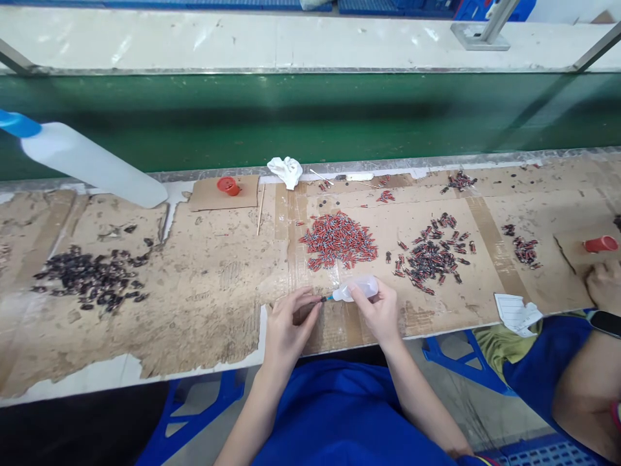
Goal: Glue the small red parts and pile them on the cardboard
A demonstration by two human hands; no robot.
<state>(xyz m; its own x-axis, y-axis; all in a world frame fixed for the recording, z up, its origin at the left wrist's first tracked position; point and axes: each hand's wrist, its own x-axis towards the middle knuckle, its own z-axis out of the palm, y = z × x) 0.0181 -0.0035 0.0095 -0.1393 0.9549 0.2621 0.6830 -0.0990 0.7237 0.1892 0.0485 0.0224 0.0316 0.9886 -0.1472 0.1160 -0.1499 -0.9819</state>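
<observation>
We hold a small clear squeeze bottle (356, 288) in our right hand (381, 314), fingers wrapped round its body and closed on it, its blue nozzle pointing left. Our left hand (288, 327) has thumb and fingertips pinched shut on a tiny dark part (323, 299), which sits right at the nozzle's tip, just on the near side of the red pile (338, 239) of small pieces. Both hands hover over the taped cardboard on the desk (204, 272), close to its front edge.

To do this dab well, we judge that we should keep the part steady and square to the nozzle, squeeze only lightly so a single small drop lands, and rest our wrists near the desk edge to stop any tremor. Excess liquid would likely run onto our fingertips, so a gentle press is the safer choice.

Right of the red pile lies a mixed dark-and-red pile (431, 255); well to its left a heap of dark pieces (92, 278). Behind it sits a crumpled white cloth (286, 171), and farther left a small red cap (228, 186). Another person's hand (604, 285) rests far right
</observation>
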